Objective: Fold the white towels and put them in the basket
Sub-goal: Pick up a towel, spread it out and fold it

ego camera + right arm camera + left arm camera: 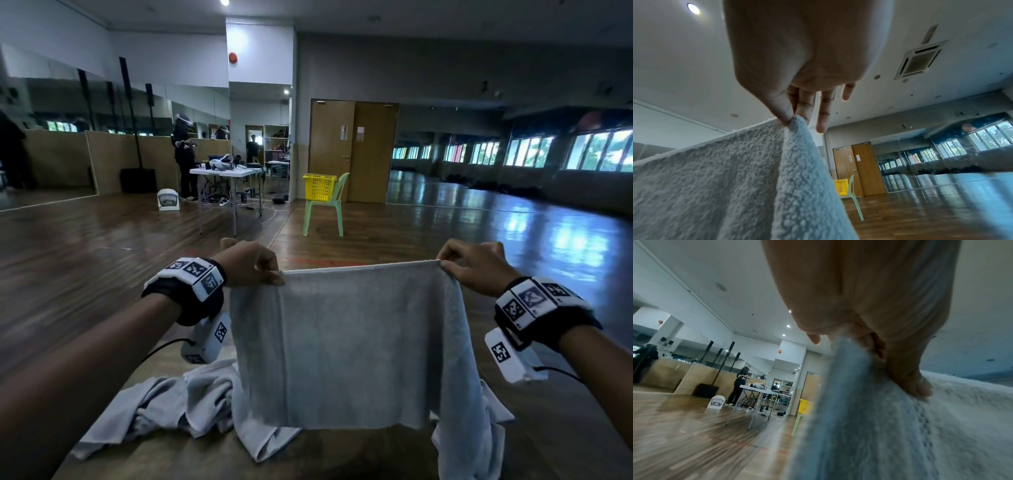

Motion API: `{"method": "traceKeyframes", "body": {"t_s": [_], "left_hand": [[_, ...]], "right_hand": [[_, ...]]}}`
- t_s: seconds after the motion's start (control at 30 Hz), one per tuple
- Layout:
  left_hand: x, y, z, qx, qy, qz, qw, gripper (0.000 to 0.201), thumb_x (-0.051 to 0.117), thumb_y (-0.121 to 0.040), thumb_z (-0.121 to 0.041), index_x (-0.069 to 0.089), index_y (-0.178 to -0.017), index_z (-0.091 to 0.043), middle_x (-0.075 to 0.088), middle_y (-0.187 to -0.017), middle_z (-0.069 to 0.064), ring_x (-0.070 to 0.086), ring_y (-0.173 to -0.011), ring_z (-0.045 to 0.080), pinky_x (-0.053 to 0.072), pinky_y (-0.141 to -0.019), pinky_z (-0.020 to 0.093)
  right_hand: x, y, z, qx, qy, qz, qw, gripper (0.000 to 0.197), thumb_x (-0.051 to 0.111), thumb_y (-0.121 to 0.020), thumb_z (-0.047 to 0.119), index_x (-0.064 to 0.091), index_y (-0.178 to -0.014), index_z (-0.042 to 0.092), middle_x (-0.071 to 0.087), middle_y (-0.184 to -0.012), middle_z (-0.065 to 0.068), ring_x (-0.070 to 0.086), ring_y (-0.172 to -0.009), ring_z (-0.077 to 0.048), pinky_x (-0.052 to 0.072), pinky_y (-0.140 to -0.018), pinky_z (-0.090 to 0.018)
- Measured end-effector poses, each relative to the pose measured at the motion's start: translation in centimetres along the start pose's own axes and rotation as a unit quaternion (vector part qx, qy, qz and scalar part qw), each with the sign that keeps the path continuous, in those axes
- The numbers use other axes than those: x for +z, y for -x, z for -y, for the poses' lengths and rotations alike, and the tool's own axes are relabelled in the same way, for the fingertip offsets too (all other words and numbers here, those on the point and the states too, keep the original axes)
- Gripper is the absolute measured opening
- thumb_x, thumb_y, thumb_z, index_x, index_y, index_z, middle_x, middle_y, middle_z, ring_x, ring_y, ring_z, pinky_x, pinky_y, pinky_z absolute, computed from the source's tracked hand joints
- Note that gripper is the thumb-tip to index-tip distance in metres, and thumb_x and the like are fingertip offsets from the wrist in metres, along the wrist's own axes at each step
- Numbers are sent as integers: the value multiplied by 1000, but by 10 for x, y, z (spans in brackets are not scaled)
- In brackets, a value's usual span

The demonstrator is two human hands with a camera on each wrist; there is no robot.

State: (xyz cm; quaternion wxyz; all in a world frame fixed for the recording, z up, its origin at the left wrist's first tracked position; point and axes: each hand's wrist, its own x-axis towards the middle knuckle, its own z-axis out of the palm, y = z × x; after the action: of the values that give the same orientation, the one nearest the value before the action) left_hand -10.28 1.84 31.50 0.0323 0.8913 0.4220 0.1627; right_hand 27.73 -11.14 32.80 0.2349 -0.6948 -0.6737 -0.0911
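Observation:
I hold a white towel [352, 346] stretched out in the air in front of me, its lower part hanging down over the table. My left hand [253, 263] pinches its upper left corner and my right hand [472, 265] pinches its upper right corner. The left wrist view shows the towel [869, 426] hanging from my left hand [869, 337], and the right wrist view shows my right hand's [793, 100] thumb and finger pinching the towel [725, 186]. More white towels [161, 407] lie crumpled on the table. The yellow basket [319, 186] stands on a green chair far ahead.
The green chair [325, 209] stands before brown doors [352, 150]. A white folding table [222, 173] with gear stands at the back left, with a person [183, 154] beside it and cables on the floor. The wooden table [335, 455] lies just below the towel.

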Motion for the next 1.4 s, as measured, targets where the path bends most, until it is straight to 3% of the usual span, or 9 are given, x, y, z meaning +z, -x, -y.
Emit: {"method": "traceKeyframes", "body": {"t_s": [0.17,0.3,0.5,0.73,0.87,1.03,1.13,1.23,1.4], "left_hand": [[-5,4,-17,29,160,-51,985,23,64,-70,-61,64,-69,-38,64,-70,-18,56,-67,-5,46,-72,29],[-11,-2,-56,90,194,-61,975,23,68,-80,-39,71,-86,-16,70,-86,1,64,-84,16,52,-83,38],[-19,-1,-87,123,159,-58,978,10,68,-80,-40,68,-83,-30,68,-84,-10,63,-86,10,51,-86,41],[-15,8,-76,92,122,-5,988,24,69,-80,-40,66,-90,-19,66,-87,-7,62,-87,12,47,-81,28],[-6,11,-61,91,89,30,991,32,66,-84,-35,64,-96,-6,66,-94,7,60,-85,20,47,-79,34],[-3,8,-47,75,183,18,980,42,65,-85,-34,60,-95,6,58,-83,15,50,-73,21,42,-69,35],[-3,5,-54,72,240,-36,967,55,63,-78,-50,58,-92,3,56,-78,16,48,-70,19,39,-65,34],[-10,1,-76,107,289,-82,948,23,65,-84,-35,60,-80,-13,55,-70,0,51,-66,9,40,-63,27],[-14,-1,-93,148,303,-108,935,15,63,-88,-25,61,-88,-10,62,-88,18,58,-78,31,50,-69,40]], "right_hand": [[12,-3,17,-1,33,106,994,17,54,-88,31,49,-74,38,62,-87,15,60,-100,-13,29,-101,-41],[19,-4,76,-88,-35,137,986,19,56,-85,50,57,-97,36,63,-101,15,58,-102,-9,31,-104,-45],[27,8,135,-170,-88,157,969,29,59,-86,44,60,-110,27,66,-99,7,58,-95,-9,39,-95,-44],[23,19,127,-144,-206,119,961,25,65,-84,28,54,-80,7,61,-87,-16,54,-76,-23,45,-75,-46],[12,18,118,-122,-245,123,954,16,65,-85,24,54,-77,17,61,-84,-6,59,-80,-23,48,-73,-39],[-2,16,104,-70,-299,116,944,17,68,-81,8,52,-78,15,59,-78,4,57,-67,1,45,-63,-17],[4,21,106,-38,-381,171,908,21,69,-77,-2,55,-90,9,65,-85,-4,62,-76,-9,51,-69,-23],[15,27,118,-27,-426,198,882,29,66,-80,-1,55,-107,-3,68,-97,-15,66,-86,-24,56,-75,-26],[21,26,127,-46,-472,136,870,21,59,-88,11,62,-106,1,71,-94,-8,68,-83,-15,54,-71,-22]]}}
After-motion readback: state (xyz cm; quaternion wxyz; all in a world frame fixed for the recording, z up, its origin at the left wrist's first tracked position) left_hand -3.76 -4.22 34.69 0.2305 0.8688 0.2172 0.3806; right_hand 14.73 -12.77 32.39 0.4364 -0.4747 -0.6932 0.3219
